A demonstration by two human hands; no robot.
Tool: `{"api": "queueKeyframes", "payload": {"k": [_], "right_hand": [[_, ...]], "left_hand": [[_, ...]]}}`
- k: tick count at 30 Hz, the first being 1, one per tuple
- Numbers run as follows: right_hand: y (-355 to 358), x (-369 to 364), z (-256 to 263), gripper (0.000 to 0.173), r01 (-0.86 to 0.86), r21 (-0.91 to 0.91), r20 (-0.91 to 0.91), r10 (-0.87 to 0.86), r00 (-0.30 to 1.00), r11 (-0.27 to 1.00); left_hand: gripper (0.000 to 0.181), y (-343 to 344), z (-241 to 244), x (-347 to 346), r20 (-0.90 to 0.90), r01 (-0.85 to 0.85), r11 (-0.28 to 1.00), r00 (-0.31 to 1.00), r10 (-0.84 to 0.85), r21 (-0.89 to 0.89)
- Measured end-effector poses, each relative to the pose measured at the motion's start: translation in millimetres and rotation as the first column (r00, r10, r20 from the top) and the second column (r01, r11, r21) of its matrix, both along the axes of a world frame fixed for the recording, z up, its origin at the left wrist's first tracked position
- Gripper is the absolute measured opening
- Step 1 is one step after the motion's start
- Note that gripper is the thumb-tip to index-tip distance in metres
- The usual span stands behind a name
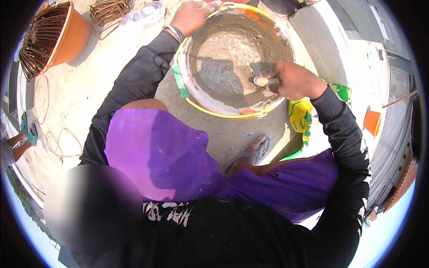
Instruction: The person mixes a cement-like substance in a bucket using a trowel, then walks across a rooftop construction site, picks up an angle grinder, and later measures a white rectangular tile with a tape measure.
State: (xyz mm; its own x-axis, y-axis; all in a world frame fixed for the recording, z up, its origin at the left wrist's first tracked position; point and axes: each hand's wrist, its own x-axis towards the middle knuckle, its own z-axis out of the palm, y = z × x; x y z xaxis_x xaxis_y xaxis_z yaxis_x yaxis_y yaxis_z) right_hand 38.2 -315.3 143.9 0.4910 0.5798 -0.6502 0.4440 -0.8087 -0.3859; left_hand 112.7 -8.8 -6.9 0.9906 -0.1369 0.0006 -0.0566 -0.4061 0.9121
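In front of me stands a round orange bucket (pixel 255 114), its rim and inner wall smeared with mortar. Wet grey mortar (pixel 231 50) lies inside, glossy in the sun and shadowed in places. My left hand (pixel 192 16) grips the far left part of the rim; its fingertips are partly cut off by the picture's top edge. Over the right side of the bucket, my right hand (pixel 298 81) is closed around the handle of a trowel (pixel 262 81). The handle's pale butt faces me. Mortar and my fingers hide most of the blade.
An orange tub (pixel 72 42) at upper left holds bent steel bars (pixel 43 40), with more bars (pixel 109 13) and a clear plastic bag (pixel 144 15) alongside. A yellow-green sack (pixel 300 114) lies right of the bucket. Cord (pixel 60 144) loops on the floor near another person's feet (pixel 32 134).
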Motion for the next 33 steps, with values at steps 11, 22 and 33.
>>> {"api": "queueKeyframes", "payload": {"k": [11, 22, 33], "right_hand": [[6.6, 8.0, -14.4, 0.024, 0.184, 0.007, 0.436, -0.168, 0.884, 0.983], [9.0, -2.5, -35.1, 0.034, 0.399, 0.214, -0.1, -0.387, 0.917, 0.891], [-23.7, -16.5, 11.6, 0.033, 0.11, -0.025, 0.244, -0.101, 0.964, 0.994]], "left_hand": [[0.044, -16.3, 26.0, -2.6, -0.217, -0.01, 1.0, 0.976, 0.004, -0.026], [0.048, -33.1, 45.1, -8.4, -0.183, -0.107, 0.994, 0.978, 0.102, -0.018], [0.046, -19.4, 33.2, -11.6, -0.207, -0.06, 0.996, 0.976, 0.071, 0.063]]}}
